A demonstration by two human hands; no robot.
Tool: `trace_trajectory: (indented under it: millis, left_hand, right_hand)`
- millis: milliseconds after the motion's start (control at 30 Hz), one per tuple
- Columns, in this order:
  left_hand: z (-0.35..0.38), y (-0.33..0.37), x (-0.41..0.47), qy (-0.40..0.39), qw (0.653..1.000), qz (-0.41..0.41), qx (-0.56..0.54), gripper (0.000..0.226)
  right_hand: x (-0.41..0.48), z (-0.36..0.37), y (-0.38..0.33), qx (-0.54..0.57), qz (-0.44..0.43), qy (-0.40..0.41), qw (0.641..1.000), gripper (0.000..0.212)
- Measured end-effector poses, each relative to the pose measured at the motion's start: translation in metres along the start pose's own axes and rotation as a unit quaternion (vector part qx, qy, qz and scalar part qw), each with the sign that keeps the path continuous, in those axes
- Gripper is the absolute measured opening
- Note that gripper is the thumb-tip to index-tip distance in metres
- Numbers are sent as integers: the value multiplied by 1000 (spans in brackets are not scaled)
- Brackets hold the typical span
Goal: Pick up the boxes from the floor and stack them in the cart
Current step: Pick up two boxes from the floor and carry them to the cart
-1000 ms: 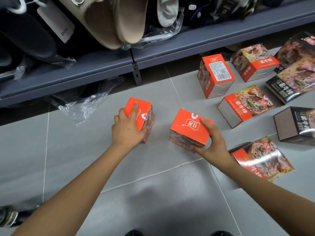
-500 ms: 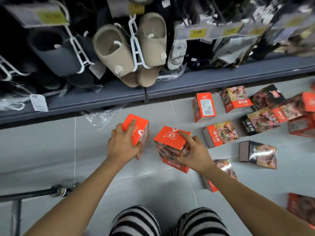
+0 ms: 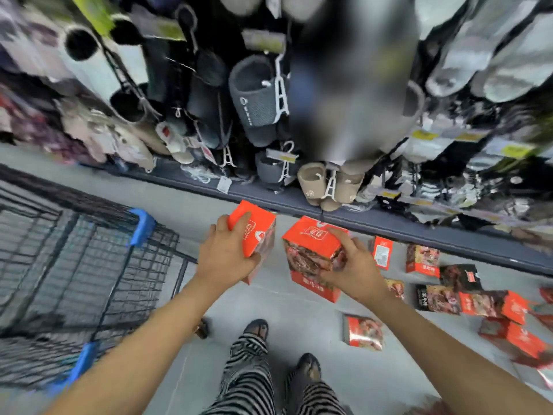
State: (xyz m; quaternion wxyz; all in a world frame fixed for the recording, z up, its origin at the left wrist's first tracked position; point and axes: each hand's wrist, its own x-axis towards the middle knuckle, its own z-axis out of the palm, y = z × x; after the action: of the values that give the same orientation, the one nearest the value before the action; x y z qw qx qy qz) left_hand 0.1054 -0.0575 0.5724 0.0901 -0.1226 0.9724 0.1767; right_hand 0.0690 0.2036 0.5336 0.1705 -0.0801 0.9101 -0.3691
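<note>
My left hand (image 3: 225, 256) grips an orange box (image 3: 259, 232) from its side, held in the air above the grey floor. My right hand (image 3: 351, 266) holds a second orange box (image 3: 311, 250) with a meat picture on its front, just to the right of the first. The two boxes are apart. The black wire cart (image 3: 74, 271) with blue corner guards stands at the left, its basket open on top. Several more boxes (image 3: 431, 298) in orange and black lie scattered on the floor at the right.
A low grey shelf edge (image 3: 389, 226) runs across ahead, with slippers (image 3: 329, 184) and socks hanging above it. My striped trouser legs and shoes (image 3: 257, 330) are below the hands. One flat box (image 3: 363, 332) lies close to my right foot.
Both hands have lifted their boxes off the floor and risen with them. The view has pulled up and back, and the cart has come into view at the left.
</note>
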Motion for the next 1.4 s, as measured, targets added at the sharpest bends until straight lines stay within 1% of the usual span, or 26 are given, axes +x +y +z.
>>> trace_trajectory:
  millis: [133,267,367,433,567,667,767,867,967,1133,1233,1333,1400]
  left_hand:
    - [-71,-18,-51,49,997,-61,-20,84]
    - [-123,-43,-93,106,987,-116,-41,87]
    - [-154,-73,-119,159,973,-152,-73,92]
    - [-169,-102,-133,186,963,-177,-88,90]
    - [-191,-167,-156,198,945,-248,-84,88]
    - [-194,-224,-165,206,933,-284,-73,89]
    - [-191,-282,-168,193,923,-322,-82,89]
    - [-183,-338,-163,182,916,-347,-85,91]
    - [-175,-392,-153,169,905,-372,-115,93]
    - [-152,-469,-121,155,883,-421,-138,96]
    - [-135,-509,-98,156,869,-451,-133,94]
    - [-116,-551,-74,139,870,-454,-136,91]
    - [-105,-572,-65,138,876,-440,-140,90]
  right_hand:
    - [-1,-21,-71,-4,-78,-29,997,93]
    - [11,-18,-145,-36,-171,-53,983,92]
    - [22,1,-204,-29,-214,-73,974,90]
    - [30,20,-242,-17,-252,-81,964,91]
    - [45,73,-312,-16,-296,-104,949,90]
    - [53,120,-360,-21,-324,-152,934,89]
    - [61,171,-399,-47,-338,-188,921,88]
    - [71,222,-426,-66,-338,-222,912,88]
    - [88,272,-450,-81,-331,-253,906,89]
    - [131,363,-478,-101,-309,-320,890,91]
    - [167,423,-487,-107,-309,-340,882,92]
    - [205,485,-491,-117,-315,-368,867,88]
    - [224,511,-492,-99,-330,-378,859,87]
